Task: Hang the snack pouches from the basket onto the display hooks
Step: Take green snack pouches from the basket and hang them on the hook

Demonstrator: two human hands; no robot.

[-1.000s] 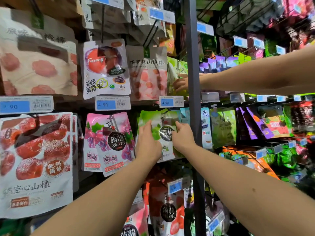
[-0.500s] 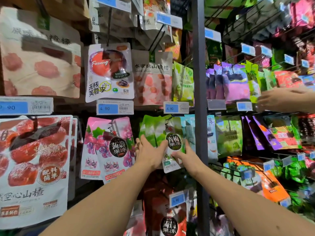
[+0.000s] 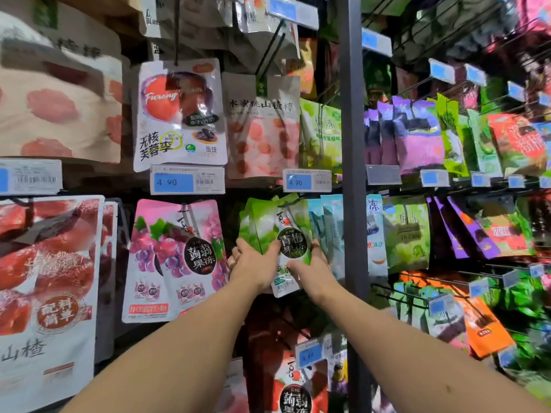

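Here, both hands meet on a green pouch (image 3: 287,231) whose black roundel reads 青梅果冻. It fronts a fanned stack, with at least two more green tops showing behind it. The stack sits in the middle row, just left of the grey upright post (image 3: 353,138) and under a price tag (image 3: 307,180) reading 4.90. Whether its top is on a hook cannot be told.

The left hand (image 3: 255,268) grips the stack's lower left edge, thumb on the front and fingers curled behind. The right hand (image 3: 311,271) pinches the lower right corner, thumb across the printed face and fingers tucked behind the edge.

To the left hang two overlapping pink grape pouches (image 3: 179,257), the front one marked 蒟蒻果冻. A second 4.90 tag (image 3: 187,180) sits above them.

Above that tag hangs a white pouch (image 3: 180,114) printed "Furong Plum" and 无核芙蓉李. Beside it is a pale pouch (image 3: 262,126) headed 水蜜桃山楂棒.

Far left, a large red-fruit bag (image 3: 44,293) shows 山楂 and a round seal reading 配料简单. Below the hands a red pouch (image 3: 295,394) again carries 蒟蒻果冻, and the blue tag (image 3: 310,354) above it is too blurred to read.

Right of the post, a light green pouch (image 3: 407,231) reads 梅冻.
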